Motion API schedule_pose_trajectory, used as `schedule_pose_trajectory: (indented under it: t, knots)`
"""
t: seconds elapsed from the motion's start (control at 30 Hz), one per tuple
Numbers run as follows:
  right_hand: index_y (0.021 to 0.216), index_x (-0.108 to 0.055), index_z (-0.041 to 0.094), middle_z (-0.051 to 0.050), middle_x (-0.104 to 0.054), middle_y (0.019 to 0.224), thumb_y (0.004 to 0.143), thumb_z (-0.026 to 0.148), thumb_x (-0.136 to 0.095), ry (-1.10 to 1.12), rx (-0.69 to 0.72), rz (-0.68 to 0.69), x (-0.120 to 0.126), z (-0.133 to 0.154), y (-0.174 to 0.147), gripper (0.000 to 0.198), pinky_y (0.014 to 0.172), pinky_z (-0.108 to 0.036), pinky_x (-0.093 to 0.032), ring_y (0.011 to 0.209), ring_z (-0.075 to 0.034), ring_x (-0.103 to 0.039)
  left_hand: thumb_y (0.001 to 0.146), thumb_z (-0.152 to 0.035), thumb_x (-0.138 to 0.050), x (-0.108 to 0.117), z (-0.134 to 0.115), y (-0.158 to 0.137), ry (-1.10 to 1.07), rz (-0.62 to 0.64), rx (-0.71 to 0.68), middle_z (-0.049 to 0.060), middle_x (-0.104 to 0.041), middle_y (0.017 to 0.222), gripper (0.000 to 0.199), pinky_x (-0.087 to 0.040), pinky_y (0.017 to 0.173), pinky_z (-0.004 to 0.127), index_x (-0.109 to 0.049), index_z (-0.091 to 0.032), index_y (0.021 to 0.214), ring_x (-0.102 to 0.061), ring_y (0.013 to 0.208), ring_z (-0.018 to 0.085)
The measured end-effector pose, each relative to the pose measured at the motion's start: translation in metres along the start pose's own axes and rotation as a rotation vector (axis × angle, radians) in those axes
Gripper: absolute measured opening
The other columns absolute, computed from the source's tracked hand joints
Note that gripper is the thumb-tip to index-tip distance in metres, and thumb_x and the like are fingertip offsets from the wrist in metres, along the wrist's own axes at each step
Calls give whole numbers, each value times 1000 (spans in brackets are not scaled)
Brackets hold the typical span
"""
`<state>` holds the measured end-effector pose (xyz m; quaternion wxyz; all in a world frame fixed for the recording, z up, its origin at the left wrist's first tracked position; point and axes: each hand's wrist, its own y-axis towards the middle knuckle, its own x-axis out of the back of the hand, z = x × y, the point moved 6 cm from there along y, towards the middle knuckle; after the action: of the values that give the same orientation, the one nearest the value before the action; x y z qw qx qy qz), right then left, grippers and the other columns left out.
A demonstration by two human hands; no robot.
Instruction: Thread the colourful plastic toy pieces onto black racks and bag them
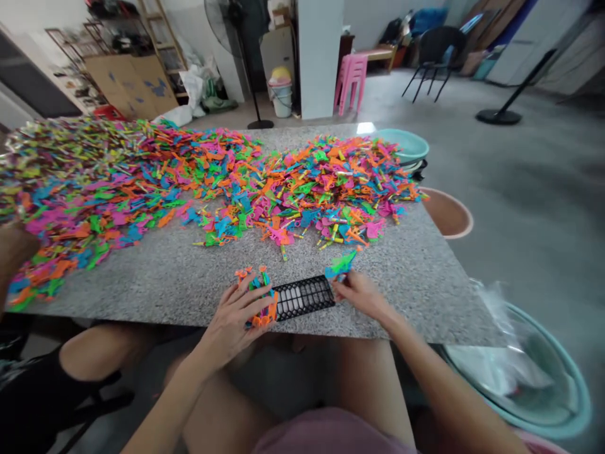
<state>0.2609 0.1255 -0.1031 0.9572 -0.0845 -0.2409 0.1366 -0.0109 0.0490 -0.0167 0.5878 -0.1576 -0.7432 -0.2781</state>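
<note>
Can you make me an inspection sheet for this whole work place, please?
Surface: speckled grey tabletop.
Job's things: black lattice tray, with bright plastic pieces bunched at its left end.
Clutter: multicoloured pile spread across the tabletop.
Hands: left hand over the bunched pieces, grip unclear; right hand pinching green and blue pieces by the tray's right end; another person's hand at far left.
Cables: nothing seen.
Surroundings: standing fan, pink stools and black chair beyond the table.

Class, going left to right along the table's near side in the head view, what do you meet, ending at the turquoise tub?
Co-worker's hand, left hand, black lattice basket, right hand, turquoise tub.
</note>
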Motion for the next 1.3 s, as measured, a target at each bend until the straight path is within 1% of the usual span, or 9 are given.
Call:
schedule_pose_trajectory:
  t: [0.27,0.5,0.8,0.87,0.93,1.03,1.1,1.2,1.3]
  knots:
    - [87,-64,18,-3,-70,84,73,8,-62,-135,345,124,-112,79,46,17,73,-24,-48,80,-17,-66,96,-44,-55,6,-7,3,-2,-59,-31,6,-66,129,30,-33,108,44,-66,-26,117,-38,141,29]
    - [104,-68,16,-12,-73,93,85,16,-56,-574,326,208,-117,104,48,22,74,-27,-49,86,-23,-70,95,-42,-58,8,-13,7,-22,-122,-36,6,-67,128,26,-30,107,44,-66,-25,113,-39,140,29]
    - [107,-66,18,-9,-72,94,88,17,-55,-557,389,193,-133,101,41,23,78,-28,-50,88,-21,-68,95,-40,-57,10,-8,12,57,-49,-129,1,-67,129,27,-27,104,40,-64,-29,119,-38,140,28]
    - [108,-66,19,-7,-70,102,82,16,-64,-503,498,161,-115,95,46,26,85,-28,-49,98,-20,-65,94,-40,-57,9,-6,11,91,-73,-129,2,-67,129,30,-28,104,39,-62,-29,122,-39,140,27]
    - [113,-64,18,-9,-66,114,78,18,-69,-503,463,-49,-65,81,57,35,94,-31,-46,110,-22,-60,94,-40,-57,6,-4,9,115,-93,-132,3,-67,129,35,-28,104,38,-59,-29,127,-40,140,27]
    - [122,-57,11,-19,-59,123,83,16,-64,-653,-15,-499,38,37,64,40,95,-37,-44,115,-28,-55,94,-40,-57,0,-1,8,127,-88,-122,4,-66,130,40,-27,105,39,-55,-30,133,-40,140,28]
    - [124,-55,8,-21,-60,119,86,9,-56,-744,-131,-482,74,15,61,38,92,-35,-44,112,-28,-56,94,-41,-57,-2,0,8,120,-83,-111,5,-66,131,41,-28,104,40,-54,-30,133,-41,139,29]
    - [113,-61,12,-16,-65,110,90,3,-43,-806,-63,-312,82,-5,48,31,87,-30,-44,104,-24,-60,94,-43,-56,-3,0,7,95,-84,-102,6,-65,132,39,-29,104,42,-56,-31,131,-43,139,30]
    - [110,-63,16,-14,-63,113,91,4,-37,-854,39,-317,70,-6,32,34,83,-29,-46,102,-22,-59,94,-42,-57,-4,0,7,61,-87,-96,6,-66,130,35,-28,106,42,-60,-30,126,-40,140,29]
